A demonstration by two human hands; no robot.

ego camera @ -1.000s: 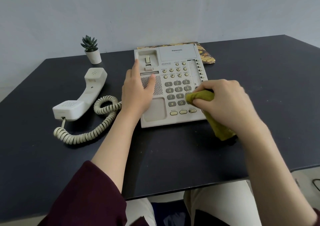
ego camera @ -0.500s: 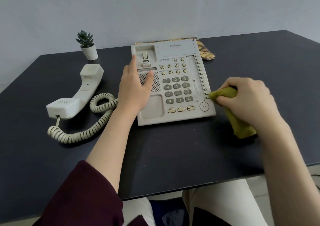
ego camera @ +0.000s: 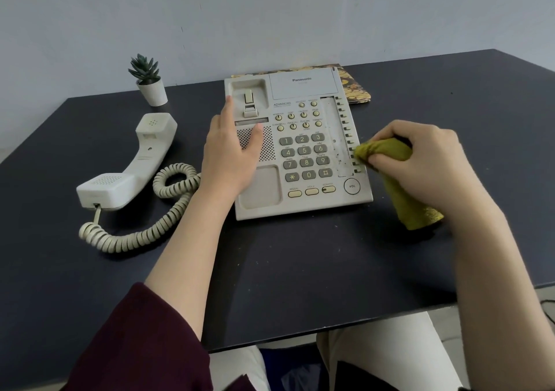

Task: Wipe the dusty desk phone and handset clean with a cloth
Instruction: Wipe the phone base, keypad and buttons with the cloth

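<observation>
Olive-green bunched cloth [ego camera: 387,150] gripped in right hand [ego camera: 420,162], tip touching beige push-button desk phone's [ego camera: 300,186] right edge, left hand [ego camera: 231,156] flat, fingers straight, on its speaker

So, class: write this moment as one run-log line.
left hand: flat on phone | right hand: cloth at phone's right-edge buttons | handset: off, on desk

Desk phone [ego camera: 300,150]: cream plastic, matt, speckled with grime near the right hand [ego camera: 420,162]. Handset [ego camera: 135,162], left of the left hand [ego camera: 231,153]: same smooth matt plastic; coiled cord [ego camera: 144,231], ribbed plastic. Cloth [ego camera: 390,162], gripped in the right hand: olive fabric, soft nap. Table [ego camera: 300,270]: dark, matt, smooth. Pot [ego camera: 154,92]: white, smooth.
</observation>
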